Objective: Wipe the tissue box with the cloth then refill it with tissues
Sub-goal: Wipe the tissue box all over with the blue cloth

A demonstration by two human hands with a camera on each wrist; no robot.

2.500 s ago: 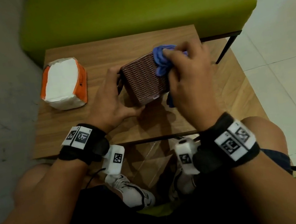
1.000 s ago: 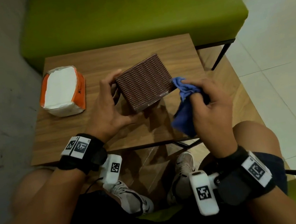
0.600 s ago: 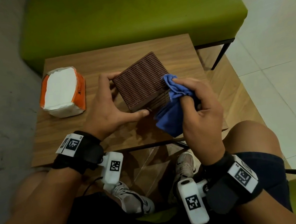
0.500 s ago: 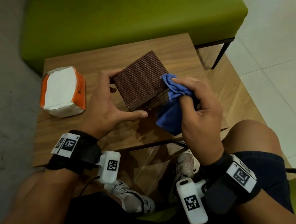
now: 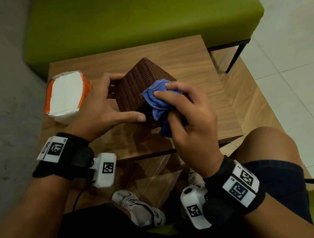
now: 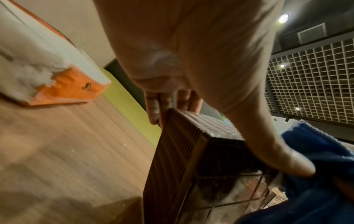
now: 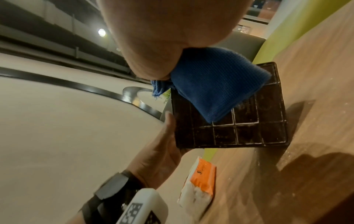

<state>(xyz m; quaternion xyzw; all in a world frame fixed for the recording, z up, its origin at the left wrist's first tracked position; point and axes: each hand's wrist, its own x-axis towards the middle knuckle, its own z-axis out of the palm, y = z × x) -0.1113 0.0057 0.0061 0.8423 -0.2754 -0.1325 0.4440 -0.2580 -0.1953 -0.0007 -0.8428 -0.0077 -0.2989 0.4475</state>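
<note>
A brown woven tissue box point(image 5: 138, 87) is tilted up on one edge on the wooden table point(image 5: 194, 60), its gridded underside point(image 7: 249, 130) facing me. My left hand point(image 5: 101, 110) grips the box, thumb along the near bottom edge and fingers point(image 6: 153, 106) over the far side. My right hand point(image 5: 188, 118) clutches a bunched blue cloth point(image 5: 157, 100) and presses it against the box's right near corner. The cloth point(image 7: 214, 84) hangs over the underside grid. A torn orange and white tissue pack point(image 5: 67, 96) lies at the table's left.
A green upholstered bench point(image 5: 138, 15) runs behind the table. Grey floor lies to the left and pale tiles point(image 5: 294, 60) to the right. My knees and shoes point(image 5: 142, 208) sit under the table's near edge. Bare tabletop point(image 5: 204, 92) lies right of the box.
My right hand came back from the right with the cloth and pressed it onto the box's near right corner. My left hand tipped the box up steeper on its edge.
</note>
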